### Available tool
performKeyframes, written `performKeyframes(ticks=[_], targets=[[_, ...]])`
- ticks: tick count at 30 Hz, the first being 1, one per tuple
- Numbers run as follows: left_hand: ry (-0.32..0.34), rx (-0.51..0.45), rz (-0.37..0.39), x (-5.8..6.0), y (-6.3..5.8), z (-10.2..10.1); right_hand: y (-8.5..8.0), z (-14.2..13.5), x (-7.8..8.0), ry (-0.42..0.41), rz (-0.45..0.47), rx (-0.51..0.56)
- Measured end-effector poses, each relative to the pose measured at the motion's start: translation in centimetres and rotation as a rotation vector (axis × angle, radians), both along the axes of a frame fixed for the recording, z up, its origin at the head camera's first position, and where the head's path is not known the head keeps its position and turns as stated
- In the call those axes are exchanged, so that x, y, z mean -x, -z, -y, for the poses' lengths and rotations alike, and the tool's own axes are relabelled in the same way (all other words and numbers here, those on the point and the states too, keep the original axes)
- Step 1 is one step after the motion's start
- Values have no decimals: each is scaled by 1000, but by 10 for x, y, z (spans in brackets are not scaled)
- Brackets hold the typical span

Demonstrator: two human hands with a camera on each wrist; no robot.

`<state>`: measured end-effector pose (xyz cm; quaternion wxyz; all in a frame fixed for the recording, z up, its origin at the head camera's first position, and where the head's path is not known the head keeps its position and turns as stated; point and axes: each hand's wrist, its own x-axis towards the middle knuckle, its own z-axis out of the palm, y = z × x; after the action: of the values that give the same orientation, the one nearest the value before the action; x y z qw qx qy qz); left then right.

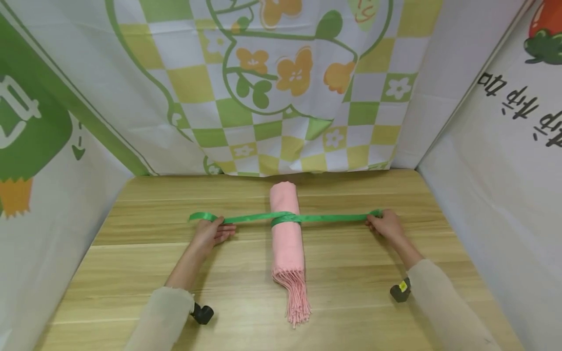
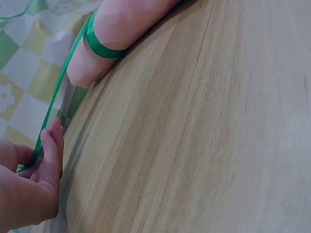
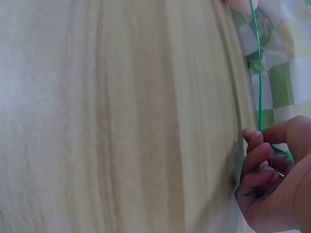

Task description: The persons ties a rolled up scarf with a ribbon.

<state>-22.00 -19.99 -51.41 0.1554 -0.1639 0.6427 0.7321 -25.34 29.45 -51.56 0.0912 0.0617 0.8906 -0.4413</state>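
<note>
Sleeves (image 1: pixel 164 314), green ribbon (image 1: pixel 286 219) between hands (image 1: pixel 210 235) (image 1: pixel 387 226)

Blocked between the grips of left hand (image 1: pixel 210 235) and right hand (image 1: pixel 387 225) by a rolled pink scarf (image 1: pixel 287 246). Spanned from scarf to each grip by taut green satin ribbon (image 1: pixel 333 218). Passable on the near side of both grips, over wood-grain tabletop (image 1: pixel 347 273), either side of the scarf. Narrowed behind each grip, on the inner side, by black wrist cameras (image 1: pixel 203 314). Closed off beyond the grips by a checked cloth hanging (image 1: pixel 285 146).
</note>
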Motion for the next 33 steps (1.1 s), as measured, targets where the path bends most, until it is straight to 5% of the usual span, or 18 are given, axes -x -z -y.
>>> performKeyframes(ticks=[6,20,24,29,33], targets=[[-46,9,-23,-3,3,-2,0,5,-2,32,-37,-115],[-207,-86,-29,-10,6,-7,4,5,-5,95,-69,-132],[-219,-119,-38,-9,6,-11,5,5,-3,135,-4,22],[-191,-207,-21,-13,4,-15,0,7,-5,203,120,343],[-60,-279,25,-20,3,-19,-10,9,-12,224,180,514]])
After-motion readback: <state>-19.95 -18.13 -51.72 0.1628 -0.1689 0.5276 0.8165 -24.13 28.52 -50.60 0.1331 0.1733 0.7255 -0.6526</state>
